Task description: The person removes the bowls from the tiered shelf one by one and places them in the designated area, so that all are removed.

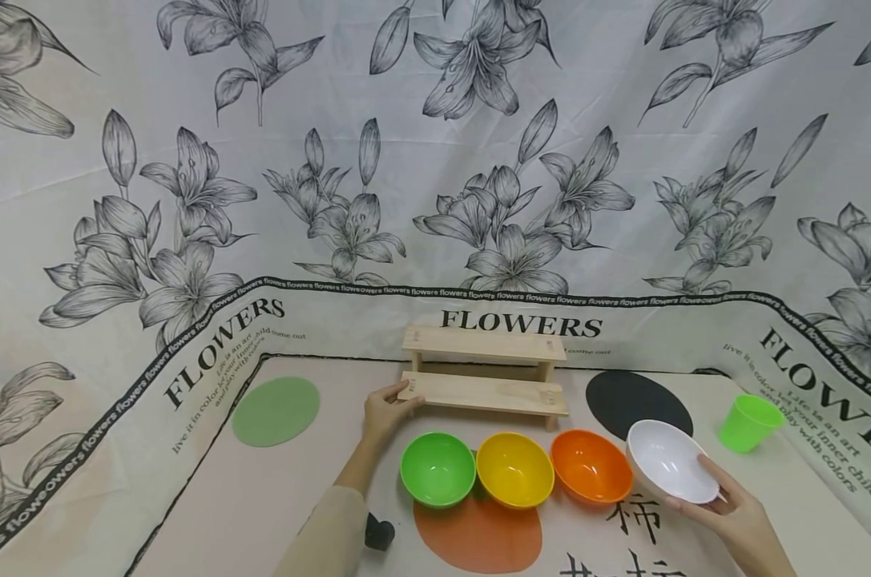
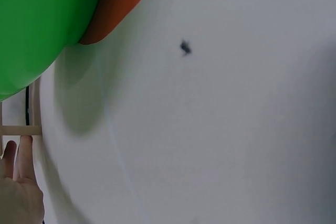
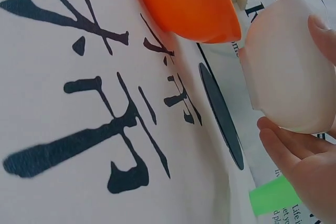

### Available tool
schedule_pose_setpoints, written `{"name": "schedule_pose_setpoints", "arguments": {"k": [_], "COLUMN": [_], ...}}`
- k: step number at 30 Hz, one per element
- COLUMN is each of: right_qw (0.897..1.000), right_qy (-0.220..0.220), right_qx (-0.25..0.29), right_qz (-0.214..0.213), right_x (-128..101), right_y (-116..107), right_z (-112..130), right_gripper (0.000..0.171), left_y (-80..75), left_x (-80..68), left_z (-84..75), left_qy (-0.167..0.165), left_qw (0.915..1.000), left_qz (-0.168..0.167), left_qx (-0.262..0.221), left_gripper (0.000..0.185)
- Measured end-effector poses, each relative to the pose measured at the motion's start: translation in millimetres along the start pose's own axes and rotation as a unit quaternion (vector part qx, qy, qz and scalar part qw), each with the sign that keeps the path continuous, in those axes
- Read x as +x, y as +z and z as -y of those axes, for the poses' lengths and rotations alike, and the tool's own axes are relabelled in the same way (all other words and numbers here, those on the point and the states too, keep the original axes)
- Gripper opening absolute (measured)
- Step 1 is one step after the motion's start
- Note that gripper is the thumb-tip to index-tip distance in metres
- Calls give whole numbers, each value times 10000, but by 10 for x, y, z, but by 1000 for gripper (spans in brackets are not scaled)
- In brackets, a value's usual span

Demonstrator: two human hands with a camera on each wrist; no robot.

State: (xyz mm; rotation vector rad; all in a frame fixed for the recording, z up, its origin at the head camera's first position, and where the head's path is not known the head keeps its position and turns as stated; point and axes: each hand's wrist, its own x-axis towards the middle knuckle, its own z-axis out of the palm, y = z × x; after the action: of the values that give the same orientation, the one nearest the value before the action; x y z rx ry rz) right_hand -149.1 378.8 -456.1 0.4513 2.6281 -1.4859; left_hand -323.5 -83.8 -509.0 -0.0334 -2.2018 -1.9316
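My left hand (image 1: 385, 413) grips the rack (image 1: 487, 377) end, steadying it; my right hand (image 1: 731, 513) cradles the tilted white bowl (image 1: 669, 462) right of the orange bowl (image 1: 590, 465).

My right hand (image 1: 731, 513) holds the tilted white bowl (image 1: 671, 462) beside the orange bowl (image 1: 591, 466). My left hand (image 1: 386, 413) grips the wooden shelf (image 1: 484, 377).
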Motion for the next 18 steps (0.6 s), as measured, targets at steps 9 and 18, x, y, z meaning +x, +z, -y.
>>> {"name": "schedule_pose_setpoints", "arguments": {"k": [9, 18], "right_qw": [9986, 9978], "right_qy": [-210, 160], "right_qx": [-389, -577], "right_qz": [-292, -266], "right_x": [32, 77], "right_y": [-33, 7], "right_z": [-172, -302], "right_gripper": [100, 107], "left_y": [4, 6], "left_x": [-4, -11], "left_z": [5, -15], "left_qy": [-6, -84], "left_qw": [10000, 9999], "left_qz": [-29, -52], "left_qx": [-25, 23], "left_gripper": [56, 56]}}
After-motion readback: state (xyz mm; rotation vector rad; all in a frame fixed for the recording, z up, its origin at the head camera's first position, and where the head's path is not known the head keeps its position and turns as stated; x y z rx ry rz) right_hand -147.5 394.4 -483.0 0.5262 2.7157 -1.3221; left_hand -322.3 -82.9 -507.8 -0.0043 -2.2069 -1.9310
